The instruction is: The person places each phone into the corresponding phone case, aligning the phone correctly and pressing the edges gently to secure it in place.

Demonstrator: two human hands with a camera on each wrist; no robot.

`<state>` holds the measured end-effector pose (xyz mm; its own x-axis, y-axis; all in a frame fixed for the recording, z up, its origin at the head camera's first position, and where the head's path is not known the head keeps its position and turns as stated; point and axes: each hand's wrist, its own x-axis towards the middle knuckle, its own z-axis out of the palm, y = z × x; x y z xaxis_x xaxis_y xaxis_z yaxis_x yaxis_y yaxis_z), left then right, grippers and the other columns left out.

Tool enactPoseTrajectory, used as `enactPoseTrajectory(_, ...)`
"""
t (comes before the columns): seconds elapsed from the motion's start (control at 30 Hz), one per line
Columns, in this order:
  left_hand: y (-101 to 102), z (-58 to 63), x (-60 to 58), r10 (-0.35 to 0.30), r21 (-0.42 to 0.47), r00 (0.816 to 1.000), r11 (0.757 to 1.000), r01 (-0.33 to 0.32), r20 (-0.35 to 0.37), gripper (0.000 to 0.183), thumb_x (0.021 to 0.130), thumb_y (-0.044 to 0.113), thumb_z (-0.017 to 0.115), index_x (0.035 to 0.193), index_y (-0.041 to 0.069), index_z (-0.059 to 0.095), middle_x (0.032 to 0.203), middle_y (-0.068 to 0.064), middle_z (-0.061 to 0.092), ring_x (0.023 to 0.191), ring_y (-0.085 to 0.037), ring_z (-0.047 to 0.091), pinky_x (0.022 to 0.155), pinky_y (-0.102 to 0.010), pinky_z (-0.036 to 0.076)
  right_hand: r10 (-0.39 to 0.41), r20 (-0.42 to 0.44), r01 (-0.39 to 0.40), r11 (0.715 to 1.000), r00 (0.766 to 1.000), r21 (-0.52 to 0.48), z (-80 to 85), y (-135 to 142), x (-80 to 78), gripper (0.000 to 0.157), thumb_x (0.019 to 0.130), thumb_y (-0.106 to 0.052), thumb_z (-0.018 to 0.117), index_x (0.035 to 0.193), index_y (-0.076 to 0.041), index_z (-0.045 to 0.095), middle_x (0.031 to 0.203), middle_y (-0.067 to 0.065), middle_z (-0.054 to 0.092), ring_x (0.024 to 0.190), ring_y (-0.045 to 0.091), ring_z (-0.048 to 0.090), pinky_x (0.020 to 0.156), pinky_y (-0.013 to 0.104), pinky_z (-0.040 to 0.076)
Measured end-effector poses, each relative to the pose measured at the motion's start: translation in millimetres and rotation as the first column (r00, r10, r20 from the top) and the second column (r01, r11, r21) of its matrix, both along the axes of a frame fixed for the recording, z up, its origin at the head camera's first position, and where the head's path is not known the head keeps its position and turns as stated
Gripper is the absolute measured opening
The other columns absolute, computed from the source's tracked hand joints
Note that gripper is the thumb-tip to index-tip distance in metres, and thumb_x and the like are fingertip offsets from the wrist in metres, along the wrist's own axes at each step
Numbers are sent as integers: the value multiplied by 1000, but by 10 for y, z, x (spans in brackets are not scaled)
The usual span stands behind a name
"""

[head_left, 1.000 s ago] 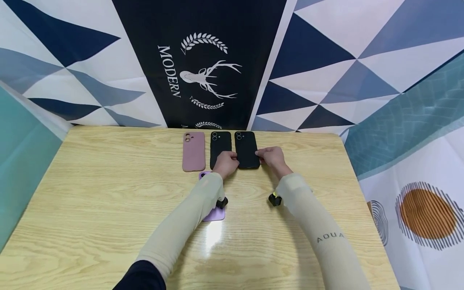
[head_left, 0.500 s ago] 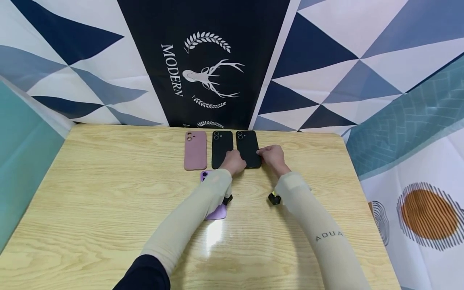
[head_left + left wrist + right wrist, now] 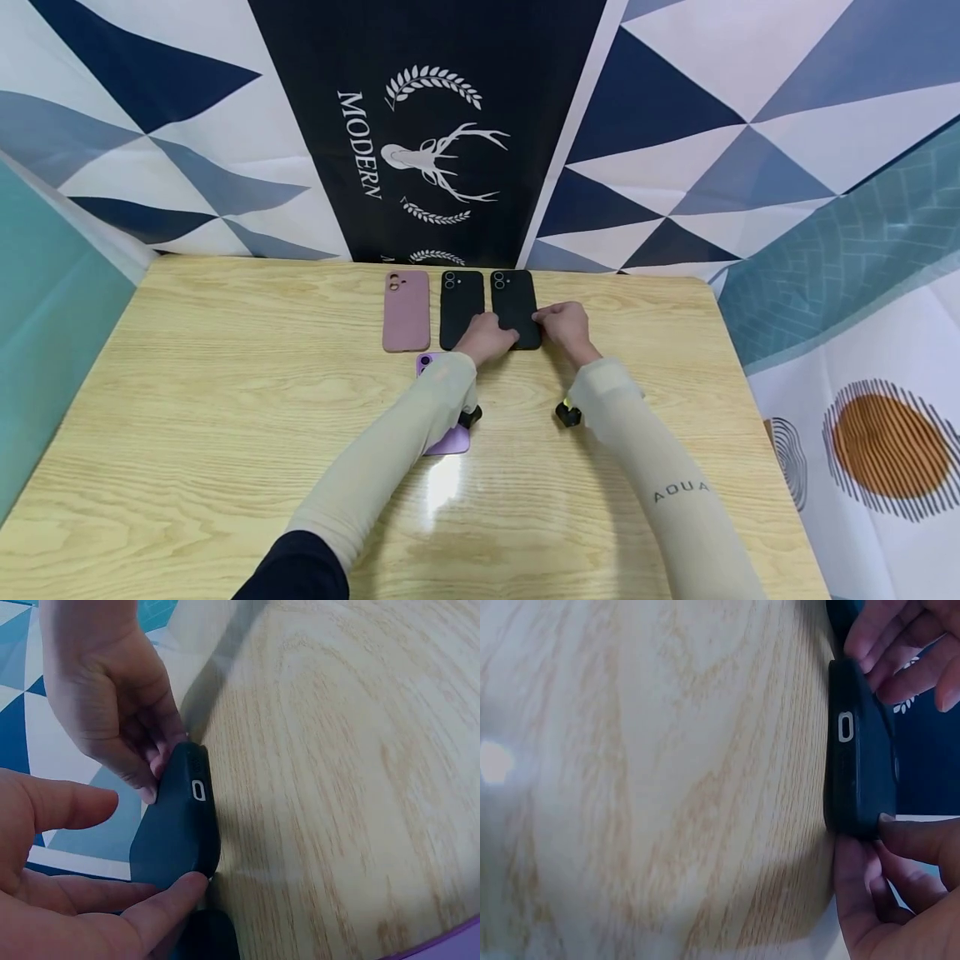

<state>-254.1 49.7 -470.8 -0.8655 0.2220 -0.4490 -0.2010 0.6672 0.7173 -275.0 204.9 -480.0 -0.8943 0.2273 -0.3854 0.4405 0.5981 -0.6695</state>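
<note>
A phone in a black case [image 3: 517, 304] lies back side up near the table's far edge, its port end toward me. My right hand [image 3: 566, 327] pinches its right edge: in the right wrist view the thumb [image 3: 911, 836] lies on top and the other fingers bend against the side. My left hand [image 3: 486, 337] is at its near left corner. In the left wrist view two fairly straight fingers [image 3: 161, 904] touch that corner, while the left thumb [image 3: 79, 806] stands apart above.
To its left lie a second black case [image 3: 461, 300] and a pink phone case [image 3: 407, 312] with open camera holes. Partly under my left forearm is a purple phone [image 3: 450, 442]. Behind the wooden table [image 3: 225, 400] hangs a patterned cloth [image 3: 637, 150].
My left hand has shifted right, from between the two black cases to the near left corner of the right one. The right hand has stayed at the right edge.
</note>
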Motion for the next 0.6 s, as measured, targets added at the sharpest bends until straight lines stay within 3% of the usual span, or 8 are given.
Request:
enactPoseTrajectory(0.43,-94,21,50,13,122,1000,992,-10,-19,54,93,29,52,139,2,42,142,-15,45,132,-25,41,111,-37,35,12,-19,-12,1000,1000,9,42,-27,74,27,92,-19,58,109,0,67,106,17,67,72,12,56,59,16,44)
enactPoseTrajectory(0.6,-191,81,78,34,189,999,981,-34,3,51,93,26,54,138,3,44,130,-14,53,111,-21,54,97,-34,46,26,-46,-26,1000,999,5,70,-23,154,28,91,-21,59,107,0,67,103,14,67,69,10,55,58,16,44)
